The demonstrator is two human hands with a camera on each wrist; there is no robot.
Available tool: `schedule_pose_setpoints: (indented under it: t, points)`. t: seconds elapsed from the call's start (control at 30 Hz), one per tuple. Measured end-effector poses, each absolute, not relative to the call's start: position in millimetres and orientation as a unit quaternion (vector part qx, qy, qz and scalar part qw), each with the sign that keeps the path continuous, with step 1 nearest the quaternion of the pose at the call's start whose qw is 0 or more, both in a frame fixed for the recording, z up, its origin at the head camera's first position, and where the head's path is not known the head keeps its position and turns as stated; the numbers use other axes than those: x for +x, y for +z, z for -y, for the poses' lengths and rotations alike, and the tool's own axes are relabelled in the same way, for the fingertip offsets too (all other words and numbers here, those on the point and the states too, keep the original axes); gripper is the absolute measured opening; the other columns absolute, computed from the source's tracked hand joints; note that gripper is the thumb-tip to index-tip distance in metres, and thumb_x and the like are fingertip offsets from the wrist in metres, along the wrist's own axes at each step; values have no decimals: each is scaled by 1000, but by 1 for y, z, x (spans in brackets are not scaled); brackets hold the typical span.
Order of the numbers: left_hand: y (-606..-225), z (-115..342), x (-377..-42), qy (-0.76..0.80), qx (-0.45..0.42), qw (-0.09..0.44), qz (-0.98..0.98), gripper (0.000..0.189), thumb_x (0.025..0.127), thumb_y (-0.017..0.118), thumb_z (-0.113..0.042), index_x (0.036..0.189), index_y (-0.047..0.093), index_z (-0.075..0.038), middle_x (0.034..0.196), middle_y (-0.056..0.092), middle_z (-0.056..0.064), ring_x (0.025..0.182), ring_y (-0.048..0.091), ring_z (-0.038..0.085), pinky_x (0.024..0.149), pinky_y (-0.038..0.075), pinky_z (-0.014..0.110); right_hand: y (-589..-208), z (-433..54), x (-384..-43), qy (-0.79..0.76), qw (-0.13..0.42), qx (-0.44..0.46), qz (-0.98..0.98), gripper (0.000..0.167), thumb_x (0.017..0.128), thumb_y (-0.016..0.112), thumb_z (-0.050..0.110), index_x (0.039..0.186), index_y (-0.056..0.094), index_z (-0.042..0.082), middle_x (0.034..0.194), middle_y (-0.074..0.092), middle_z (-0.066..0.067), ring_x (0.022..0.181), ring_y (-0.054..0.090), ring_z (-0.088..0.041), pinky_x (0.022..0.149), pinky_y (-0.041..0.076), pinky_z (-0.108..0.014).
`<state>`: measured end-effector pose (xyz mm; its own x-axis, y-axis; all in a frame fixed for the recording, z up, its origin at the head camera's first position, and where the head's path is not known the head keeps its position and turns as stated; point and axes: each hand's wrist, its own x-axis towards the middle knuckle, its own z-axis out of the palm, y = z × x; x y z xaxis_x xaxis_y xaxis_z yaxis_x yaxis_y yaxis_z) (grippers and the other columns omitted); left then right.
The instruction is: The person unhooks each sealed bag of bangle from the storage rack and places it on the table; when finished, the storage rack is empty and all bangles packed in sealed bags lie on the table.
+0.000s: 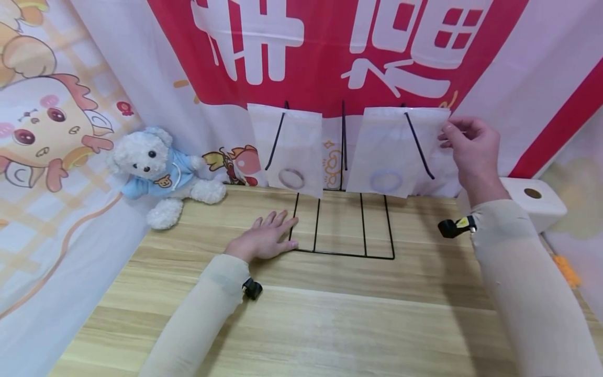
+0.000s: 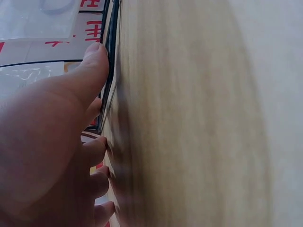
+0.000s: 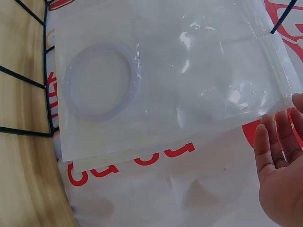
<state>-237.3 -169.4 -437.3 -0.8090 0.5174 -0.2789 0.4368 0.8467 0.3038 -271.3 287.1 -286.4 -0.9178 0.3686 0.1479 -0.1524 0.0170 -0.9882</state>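
A black wire display rack [image 1: 341, 255] stands on the wooden table, with prongs reaching forward at its top. From its left prong hangs a clear bag holding a greyish bangle [image 1: 291, 178]. On the right prong is another clear bag [image 3: 165, 52], with a pale lavender bangle [image 3: 71, 94] inside. My right hand [image 1: 475, 149] pinches that bag's upper right corner between thumb and index finger; the other fingers are loosely bent. My left hand [image 1: 266, 238] rests on the left side of the rack's base, fingers spread, thumb [image 2: 97, 61] against the wire.
A white plush bear [image 1: 143, 152] in a blue hoodie sits left of the rack. Behind my right wrist is a white box [image 1: 542, 201] with a round hole. A printed cloth [image 1: 330, 63] hangs behind the rack. Something orange [image 1: 567, 269] lies at the right edge.
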Motion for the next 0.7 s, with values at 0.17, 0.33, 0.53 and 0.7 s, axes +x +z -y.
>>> schedule_pose_setpoints:
  t: [0.17,0.33,0.53,0.7]
  points:
    - [-438,170,-238,115,253,177,-944,77,112,46,-60,175,20,-25,183,7,16,168,6,47,134,3,70,-285,-285,-270,701,184,-86,683,53,85,90,45,129,74,20,119,70,8,103,68,-10,83,59,-10]
    - [-439,170,-238,116,252,178,-944,76,112,46,-59,175,19,-25,183,7,16,168,6,47,134,3,70,-284,-288,-271,702,172,-84,686,50,84,91,43,125,74,20,116,70,8,104,63,-10,81,58,-11]
    - [-438,170,-238,116,252,180,-944,76,112,46,-59,175,19,-25,183,7,16,168,5,47,134,3,70,-283,-294,-270,676,150,-90,715,59,80,89,51,128,75,21,116,69,9,105,62,-11,86,56,-10]
    - [-438,170,-237,117,251,180,-944,77,112,46,-59,175,19,-25,183,7,15,168,5,47,134,2,69,-282,-297,-269,640,134,-99,750,69,76,83,60,135,73,25,122,69,12,110,62,-9,106,51,-20]
